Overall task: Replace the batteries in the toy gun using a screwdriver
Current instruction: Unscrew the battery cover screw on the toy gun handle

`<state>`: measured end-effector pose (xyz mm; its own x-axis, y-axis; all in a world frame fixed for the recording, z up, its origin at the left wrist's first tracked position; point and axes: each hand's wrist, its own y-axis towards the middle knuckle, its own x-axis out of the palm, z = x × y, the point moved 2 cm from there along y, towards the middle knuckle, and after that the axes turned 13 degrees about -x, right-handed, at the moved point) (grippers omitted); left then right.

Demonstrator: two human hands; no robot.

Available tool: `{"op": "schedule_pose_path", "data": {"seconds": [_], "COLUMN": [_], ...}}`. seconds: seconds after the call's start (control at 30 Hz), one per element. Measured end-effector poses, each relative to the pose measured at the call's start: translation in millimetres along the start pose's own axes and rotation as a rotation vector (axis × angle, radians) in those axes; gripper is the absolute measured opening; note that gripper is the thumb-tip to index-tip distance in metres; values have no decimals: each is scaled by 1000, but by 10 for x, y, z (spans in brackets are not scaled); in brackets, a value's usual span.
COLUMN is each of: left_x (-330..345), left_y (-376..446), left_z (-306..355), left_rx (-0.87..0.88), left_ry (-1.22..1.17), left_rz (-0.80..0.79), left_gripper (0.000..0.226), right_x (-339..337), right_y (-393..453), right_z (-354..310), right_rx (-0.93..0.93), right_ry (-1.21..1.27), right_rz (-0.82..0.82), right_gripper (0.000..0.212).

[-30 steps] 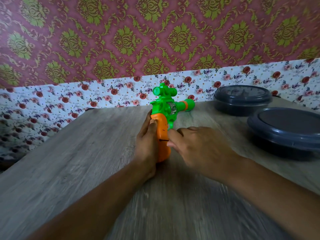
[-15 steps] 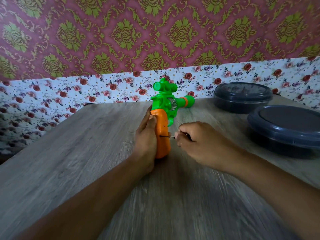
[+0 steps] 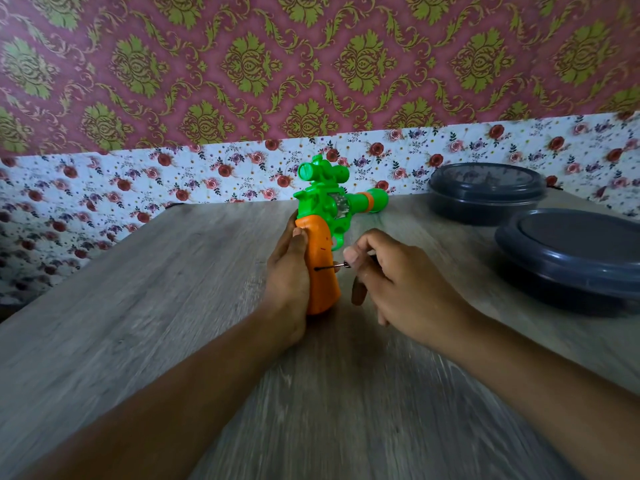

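Observation:
The toy gun point(image 3: 323, 233) stands upright on its orange grip on the wooden table point(image 3: 173, 306), green body and scope on top, barrel pointing right. My left hand point(image 3: 289, 271) wraps the grip from the left, thumb on its back. My right hand point(image 3: 391, 282) pinches a thin screwdriver point(image 3: 329, 268) whose dark shaft runs level into the right side of the orange grip. Most of the screwdriver's handle is hidden inside my fingers. No batteries are visible.
Two dark grey round lidded containers stand at the right: one point(image 3: 485, 192) at the back by the wall, another point(image 3: 571, 254) nearer and partly cut by the frame edge. A floral-papered wall point(image 3: 138, 178) closes the table's far side.
My right hand has drawn back to the right from the grip, so the screwdriver shaft now shows between fingers and grip. The left hand and gun stay as they were.

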<state>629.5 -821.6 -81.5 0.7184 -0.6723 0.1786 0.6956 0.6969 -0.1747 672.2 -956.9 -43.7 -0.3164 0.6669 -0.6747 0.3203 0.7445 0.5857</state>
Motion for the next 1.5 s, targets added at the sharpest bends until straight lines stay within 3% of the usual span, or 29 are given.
{"op": "schedule_pose_path", "data": {"seconds": [0.17, 0.3, 0.5, 0.73, 0.87, 1.5], "left_x": [2, 6, 45, 48, 29, 23], "left_y": [-21, -43, -105, -103, -93, -135], "left_z": [14, 35, 58, 50, 43, 71], "left_rx": [34, 46, 85, 114, 103, 79], "left_ry": [38, 45, 30, 20, -25, 40], "left_rz": [-14, 1, -12, -37, -26, -43], "left_gripper": [41, 40, 40, 39, 36, 39], "right_x": [-11, -3, -11, 51, 47, 16], "right_y": [-19, -1, 5, -34, -34, -4], "right_z": [34, 18, -29, -98, -125, -43], "right_rx": [32, 109, -77, -220, -308, -228], "right_ry": [-229, -24, -170, -387, -444, -79], "right_rz": [-100, -104, -32, 35, 28, 33], "right_gripper": [44, 42, 38, 47, 36, 13]}}
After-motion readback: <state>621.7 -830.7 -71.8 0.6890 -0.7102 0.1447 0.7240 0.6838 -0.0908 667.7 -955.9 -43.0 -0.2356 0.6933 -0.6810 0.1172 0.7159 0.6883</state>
